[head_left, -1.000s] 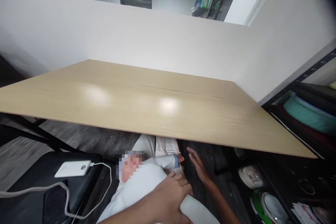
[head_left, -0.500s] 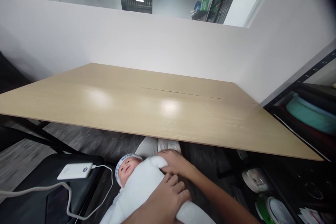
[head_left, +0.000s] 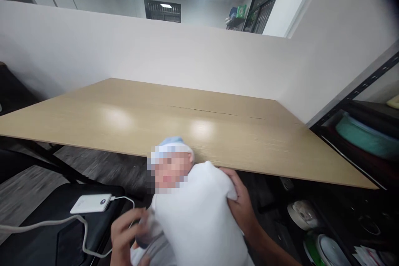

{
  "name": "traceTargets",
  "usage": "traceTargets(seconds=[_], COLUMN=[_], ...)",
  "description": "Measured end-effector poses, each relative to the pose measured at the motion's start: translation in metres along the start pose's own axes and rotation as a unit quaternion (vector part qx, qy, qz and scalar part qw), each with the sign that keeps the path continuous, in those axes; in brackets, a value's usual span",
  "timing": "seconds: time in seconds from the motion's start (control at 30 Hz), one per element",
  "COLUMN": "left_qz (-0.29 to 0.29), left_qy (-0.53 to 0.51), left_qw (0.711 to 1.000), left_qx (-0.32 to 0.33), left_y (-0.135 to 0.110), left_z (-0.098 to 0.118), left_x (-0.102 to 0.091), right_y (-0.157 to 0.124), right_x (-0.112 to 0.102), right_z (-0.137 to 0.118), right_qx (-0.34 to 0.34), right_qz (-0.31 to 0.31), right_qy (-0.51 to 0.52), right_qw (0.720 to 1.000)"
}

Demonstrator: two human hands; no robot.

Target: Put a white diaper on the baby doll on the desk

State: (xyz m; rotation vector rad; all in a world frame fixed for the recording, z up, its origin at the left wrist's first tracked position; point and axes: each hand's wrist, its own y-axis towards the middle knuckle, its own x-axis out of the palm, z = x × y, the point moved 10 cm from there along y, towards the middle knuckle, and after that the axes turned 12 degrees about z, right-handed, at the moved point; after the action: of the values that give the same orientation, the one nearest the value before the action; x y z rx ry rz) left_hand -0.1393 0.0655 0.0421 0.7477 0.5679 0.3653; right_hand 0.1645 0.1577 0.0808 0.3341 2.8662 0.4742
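A baby doll (head_left: 202, 212) in white clothing or a white wrap is raised upright against the table's front edge. Its light blue and white cap (head_left: 174, 143) stands above the edge, and its face is pixelated. On the right, my right hand (head_left: 241, 203) is closed on the doll's white-covered side, thumb in front. Low on the left, my left hand (head_left: 127, 232) is beside the doll's lower side, near a blurred greyish patch. Motion smears its fingers, so whether they grip anything is unclear.
A wooden table (head_left: 149, 120) spans the view before a low white partition (head_left: 171, 58). At left, a black chair (head_left: 40, 208) bears a white power bank (head_left: 92, 203) with a cable and a dark phone (head_left: 70, 241). A shelf with a teal item (head_left: 364, 137) stands right.
The doll has gone from lying low across my lap to upright, its head now at the table edge. My left hand moved left off its front; my right hand shifted right along its side.
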Motion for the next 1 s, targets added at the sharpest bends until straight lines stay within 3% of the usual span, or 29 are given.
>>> traceTargets(seconds=[0.07,0.13,0.23,0.37,0.47,0.57,0.73,1.0], left_qz=[-0.038,-0.108,-0.161,-0.233,-0.25,-0.263,-0.274,-0.245], left_qy=[0.011,0.023,0.024,0.025,0.02,0.022,0.082,0.159], left_qw=[0.999,0.994,0.985,0.968,0.965,0.963,0.958,0.954], left_qx=[-0.009,-0.021,-0.06,-0.089,-0.079,-0.061,0.01,0.075], left_y=[0.018,0.039,0.079,0.123,0.145,0.156,0.167,0.188], left_z=[-0.014,-0.024,-0.037,-0.046,-0.049,-0.051,-0.058,-0.092], left_x=[0.011,0.038,0.07,0.1,0.112,0.124,0.142,0.155], right_y=[0.003,0.01,0.031,0.068,0.088,0.097,0.1,0.111], right_x=[-0.022,-0.035,-0.043,-0.053,-0.058,-0.064,-0.072,-0.077], right_z=[0.01,0.017,0.025,0.024,0.028,0.042,0.066,0.095], right_qx=[0.026,0.035,0.035,-0.016,-0.063,-0.076,-0.086,-0.082], right_qz=[0.083,0.142,0.177,0.123,0.032,-0.015,-0.01,-0.003], right_qy=[0.018,0.017,-0.011,-0.159,-0.29,-0.352,-0.374,-0.374], right_qw=[0.996,0.989,0.984,0.98,0.954,0.933,0.923,0.924])
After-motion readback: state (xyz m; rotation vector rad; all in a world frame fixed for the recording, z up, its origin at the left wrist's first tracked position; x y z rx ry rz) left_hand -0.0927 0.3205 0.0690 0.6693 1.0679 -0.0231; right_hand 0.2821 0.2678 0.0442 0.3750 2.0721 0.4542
